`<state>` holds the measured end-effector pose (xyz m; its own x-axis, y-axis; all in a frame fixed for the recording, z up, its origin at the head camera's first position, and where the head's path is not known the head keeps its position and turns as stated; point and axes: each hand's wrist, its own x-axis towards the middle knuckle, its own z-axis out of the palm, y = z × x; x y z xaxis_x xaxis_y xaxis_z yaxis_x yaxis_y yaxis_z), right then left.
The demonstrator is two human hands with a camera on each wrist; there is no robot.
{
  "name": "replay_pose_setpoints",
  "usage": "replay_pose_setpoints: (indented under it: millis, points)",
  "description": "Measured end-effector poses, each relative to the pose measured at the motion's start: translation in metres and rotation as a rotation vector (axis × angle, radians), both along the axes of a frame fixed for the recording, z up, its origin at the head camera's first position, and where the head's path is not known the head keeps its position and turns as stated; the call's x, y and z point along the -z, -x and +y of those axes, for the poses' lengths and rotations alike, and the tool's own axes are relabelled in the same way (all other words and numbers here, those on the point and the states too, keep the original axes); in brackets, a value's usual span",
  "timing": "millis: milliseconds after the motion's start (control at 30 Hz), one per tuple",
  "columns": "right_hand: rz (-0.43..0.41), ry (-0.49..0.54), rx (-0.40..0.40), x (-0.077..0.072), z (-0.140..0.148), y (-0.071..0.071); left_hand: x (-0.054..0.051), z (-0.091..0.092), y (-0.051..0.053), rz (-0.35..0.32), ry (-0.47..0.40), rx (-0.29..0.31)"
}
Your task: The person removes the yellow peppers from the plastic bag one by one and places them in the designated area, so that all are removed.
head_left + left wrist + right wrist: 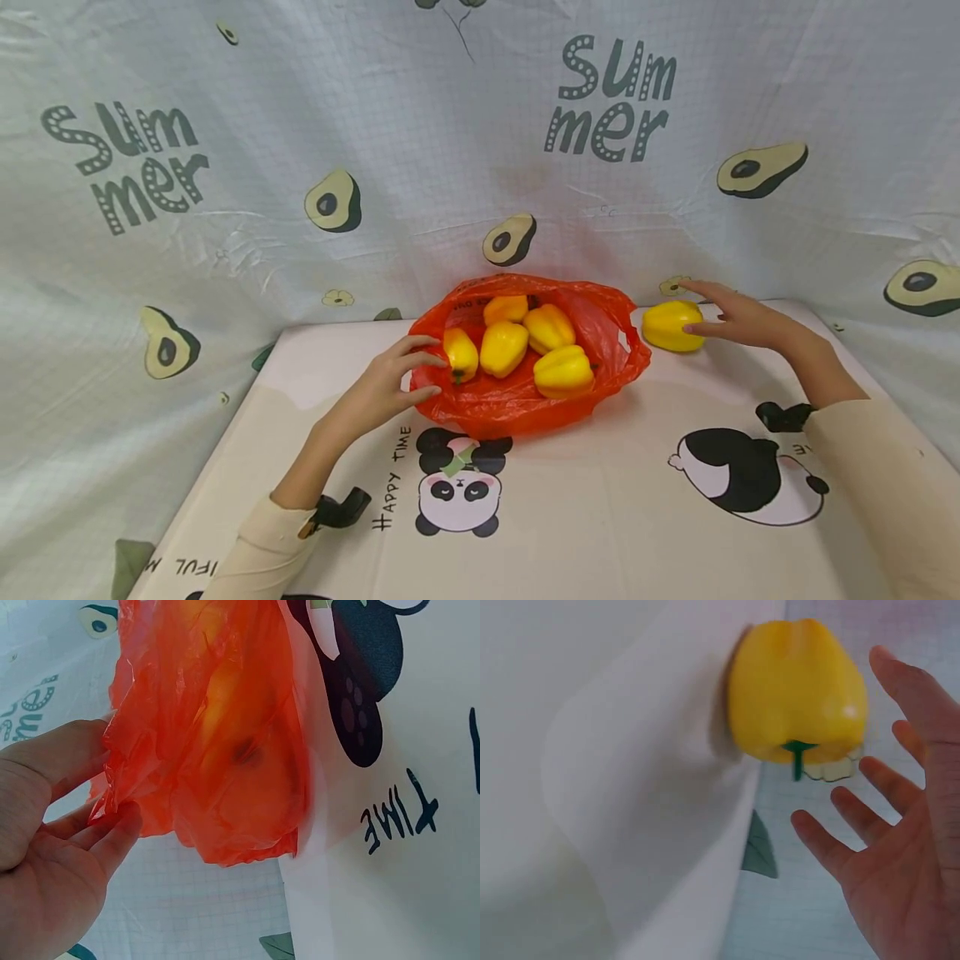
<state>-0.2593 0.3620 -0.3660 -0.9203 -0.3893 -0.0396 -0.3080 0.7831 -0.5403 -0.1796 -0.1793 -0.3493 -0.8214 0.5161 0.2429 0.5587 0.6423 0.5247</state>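
Note:
A red plastic bag lies with its mouth spread wide, and several yellow bell peppers are inside. At its left side my left hand holds the bag's rim; in the left wrist view, thumb and fingers are at the thin plastic edge. Outside the bag, to its right, is another yellow bell pepper with a green stem. My right hand reaches beside that pepper, its fingers spread. The right wrist view shows a gap between the right hand and the pepper.
A pale table cover printed with pandas lies under everything. Behind the table hangs a light curtain with avocado and "summer" prints, close behind the bag and the loose pepper. Black straps with mounts sit at both wrists.

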Motion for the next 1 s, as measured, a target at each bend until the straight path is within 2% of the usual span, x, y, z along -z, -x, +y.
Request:
replay_pose_setpoints:
  millis: [133, 300, 567, 767, 1000]
  points:
    - [0.110, -0.048, -0.007, -0.019, -0.003, -0.007, 0.000, 0.000, 0.002, 0.011, 0.000, 0.002]
    - [0.204, -0.079, -0.002, -0.042, -0.017, -0.019, 0.000, 0.000, 0.003, 0.026, 0.002, 0.013]
    - [0.238, -0.121, -0.026, -0.072, -0.051, -0.044, 0.000, 0.001, 0.002, 0.015, 0.001, 0.011]
    - [0.288, -0.119, -0.089, -0.083, -0.074, -0.055, 0.000, 0.001, 0.002, 0.008, 0.000, 0.009]
    - [0.367, -0.093, -0.153, -0.089, -0.095, -0.064, -0.001, 0.001, 0.002, 0.016, -0.003, 0.014]
